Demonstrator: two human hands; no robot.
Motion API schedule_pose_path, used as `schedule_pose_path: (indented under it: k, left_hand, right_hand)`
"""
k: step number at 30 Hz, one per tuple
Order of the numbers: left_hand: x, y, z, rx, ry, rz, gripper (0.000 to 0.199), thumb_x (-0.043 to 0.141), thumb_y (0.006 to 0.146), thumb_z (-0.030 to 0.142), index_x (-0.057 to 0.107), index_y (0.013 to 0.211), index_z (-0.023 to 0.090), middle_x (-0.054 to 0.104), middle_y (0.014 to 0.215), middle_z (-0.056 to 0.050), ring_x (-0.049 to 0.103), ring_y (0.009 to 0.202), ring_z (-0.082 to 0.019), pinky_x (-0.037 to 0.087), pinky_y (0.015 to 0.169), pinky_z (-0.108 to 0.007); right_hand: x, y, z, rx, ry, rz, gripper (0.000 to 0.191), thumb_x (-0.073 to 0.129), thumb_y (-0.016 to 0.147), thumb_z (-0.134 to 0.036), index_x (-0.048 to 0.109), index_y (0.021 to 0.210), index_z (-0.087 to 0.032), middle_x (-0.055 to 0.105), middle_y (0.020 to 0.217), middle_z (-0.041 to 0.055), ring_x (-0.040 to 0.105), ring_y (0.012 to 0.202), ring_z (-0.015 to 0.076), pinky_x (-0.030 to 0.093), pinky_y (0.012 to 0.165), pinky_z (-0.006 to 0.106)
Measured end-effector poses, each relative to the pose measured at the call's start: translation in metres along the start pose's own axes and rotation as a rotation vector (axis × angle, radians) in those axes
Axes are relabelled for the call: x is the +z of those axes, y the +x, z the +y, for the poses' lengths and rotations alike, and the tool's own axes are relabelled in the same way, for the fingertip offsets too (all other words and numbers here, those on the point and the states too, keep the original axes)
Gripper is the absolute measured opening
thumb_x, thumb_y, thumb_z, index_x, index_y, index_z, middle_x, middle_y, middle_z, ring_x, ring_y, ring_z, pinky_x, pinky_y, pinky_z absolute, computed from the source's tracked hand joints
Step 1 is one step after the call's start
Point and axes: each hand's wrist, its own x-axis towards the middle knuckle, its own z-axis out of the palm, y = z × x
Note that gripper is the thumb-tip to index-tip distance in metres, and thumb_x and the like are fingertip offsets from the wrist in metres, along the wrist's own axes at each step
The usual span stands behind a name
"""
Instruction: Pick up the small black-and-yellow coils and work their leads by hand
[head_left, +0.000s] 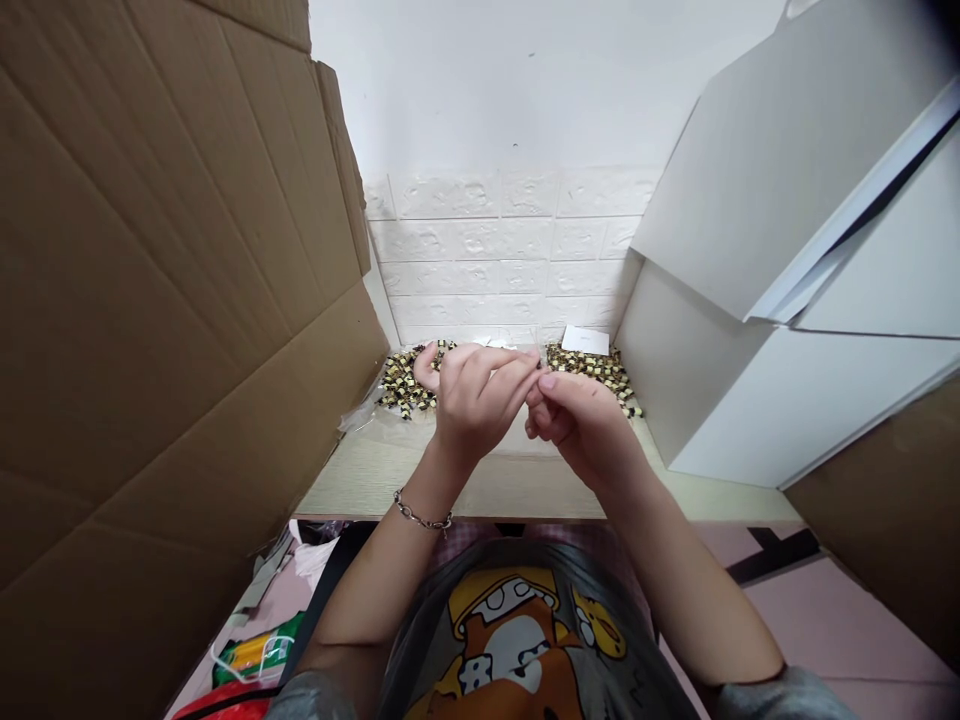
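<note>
Left hand [476, 410], right hand [592, 425]: fingers [574, 390] meeting, cannot tell if gripping. Two heaps [604, 374], blocky gold-black pieces; wood-grain desk [360, 482].

no legible text, no readable labels

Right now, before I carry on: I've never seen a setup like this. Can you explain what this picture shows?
There is no machine here, just one person's bare hands. The single picture comes from a camera worn on the head, looking forward and down. The left hand, with a chain bracelet on its wrist, meets the right hand above a pale table. Their fingers come together at the tips; whether something small is pinched there, I cannot tell. On the table lie small black-and-gold pieces, seen on both sides of the hands, and a white card rests by those on the right.
</note>
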Motion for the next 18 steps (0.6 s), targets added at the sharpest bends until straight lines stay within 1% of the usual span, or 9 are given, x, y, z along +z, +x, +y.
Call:
schedule_pose_path:
  k: [4,6,12,18]
  left_hand:
    - [0.004,0.003,-0.001,0.091,0.012,0.130,0.013,0.058,0.071,0.033,0.060,0.084,0.030,0.060,0.069,0.002,0.049,0.079,-0.016,0.013,0.093,-0.039]
    - [0.004,0.005,-0.001,0.112,0.033,0.154,0.013,0.060,0.069,0.032,0.060,0.082,0.028,0.059,0.065,0.003,0.049,0.075,-0.015,0.014,0.092,-0.038]
    - [0.004,0.006,0.001,0.052,0.009,0.061,0.012,0.060,0.069,0.032,0.061,0.080,0.026,0.058,0.063,0.003,0.049,0.071,-0.014,0.016,0.090,-0.038]
    - [0.003,0.006,0.001,0.013,-0.032,-0.018,0.013,0.059,0.070,0.033,0.061,0.080,0.026,0.058,0.066,0.002,0.049,0.073,-0.014,0.017,0.088,-0.037]
  right_hand:
    - [-0.003,0.002,0.003,-0.009,-0.052,0.060,0.022,0.048,0.075,-0.025,0.051,0.055,-0.016,0.042,0.046,-0.0045,0.038,0.046,0.0065,0.033,0.049,0.022]
    - [-0.004,0.003,0.005,-0.025,-0.076,0.096,0.020,0.046,0.074,-0.023,0.051,0.056,-0.016,0.040,0.046,-0.0048,0.038,0.046,0.0064,0.032,0.049,0.023]
    - [-0.007,0.007,0.010,-0.084,-0.121,0.186,0.020,0.044,0.072,-0.019,0.046,0.052,-0.017,0.036,0.046,-0.0054,0.034,0.045,0.0062,0.028,0.047,0.022]
    - [-0.013,0.009,0.013,-0.161,-0.311,0.243,0.020,0.042,0.072,-0.017,0.045,0.052,-0.017,0.038,0.047,-0.0050,0.034,0.047,0.0066,0.027,0.047,0.022]
